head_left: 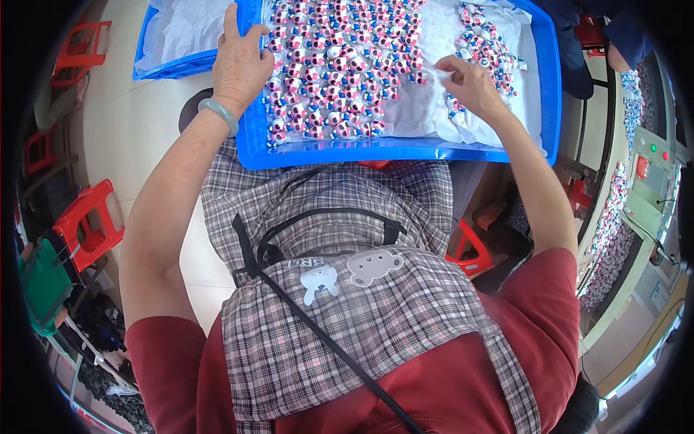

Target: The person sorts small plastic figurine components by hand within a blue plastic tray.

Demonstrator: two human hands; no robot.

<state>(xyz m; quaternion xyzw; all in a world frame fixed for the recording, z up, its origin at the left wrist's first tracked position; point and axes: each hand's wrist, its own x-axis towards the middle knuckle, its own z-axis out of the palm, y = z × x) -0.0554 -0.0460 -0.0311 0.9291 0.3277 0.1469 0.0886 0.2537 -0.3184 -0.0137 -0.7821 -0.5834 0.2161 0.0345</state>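
Observation:
A blue plastic tray (405,153) lies in front of me, lined with white sheet material (405,116). Rows of small white, pink and blue figurines (332,69) fill its left and middle part; a looser heap of similar figurines (484,43) lies to the right. My left hand (242,66), with a pale bangle on the wrist, rests over the tray's left rim, fingers spread. Over the bare strip between rows and heap, my right hand (473,88) has thumb and forefinger pinched together at a raised edge of the white sheet. The remaining fingers are curled and partly hidden.
A second blue tray (155,72) with white lining adjoins on the left. Red stools (90,220) stand at left. At right is a bench with many small pieces (607,224) and a button panel (654,150). Another person's dark sleeve (636,32) shows at upper right.

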